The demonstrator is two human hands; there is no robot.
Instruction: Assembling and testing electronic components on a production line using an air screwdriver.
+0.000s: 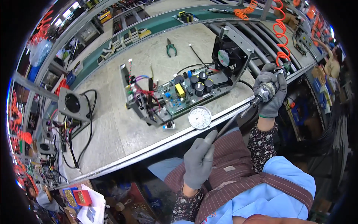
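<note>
My right hand point(271, 100), in a grey glove, grips a pneumatic screwdriver point(265, 92) just past the table's right front edge. An orange coiled hose point(280, 33) runs up from the tool's back end. A thin dark metal rod point(226, 126) slants between the tool's nose and my left hand point(198, 162). Gloved too, my left hand has its fingers closed at the rod's lower end, in front of the table. Near both hands stands a round white dish point(200, 117) of small silvery parts. Behind it lies an open power unit with a green circuit board point(179, 98) and a black fan point(225, 58).
Green-handled pliers point(170, 49) lie at the table's back. A second metal unit with a fan point(72, 104) and black cables stands at the left. Rollers point(257, 46) adjoin the table at the right. A green conveyor point(89, 66) runs behind. Other people appear at both edges.
</note>
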